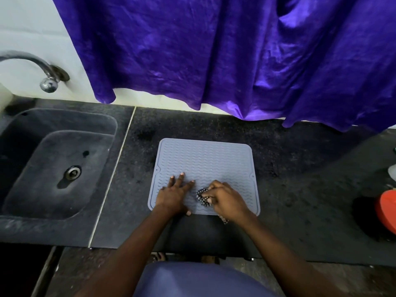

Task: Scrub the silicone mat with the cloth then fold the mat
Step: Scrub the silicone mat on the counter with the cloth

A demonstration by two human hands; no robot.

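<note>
A grey-blue ribbed silicone mat (205, 159) lies flat and unfolded on the black stone counter. My left hand (174, 195) presses flat on the mat's near left part, fingers spread. My right hand (226, 200) is closed around a bunched black-and-white checked cloth (202, 196), which touches the mat's near middle. A bit of the cloth sticks out under my right wrist at the mat's front edge.
A dark sink (55, 163) with a drain sits to the left, a metal tap (46, 75) above it. A purple curtain (214, 50) hangs over the counter's back edge. A red-orange object (386, 211) stands at the far right. The counter's front edge (192, 252) runs just below my wrists.
</note>
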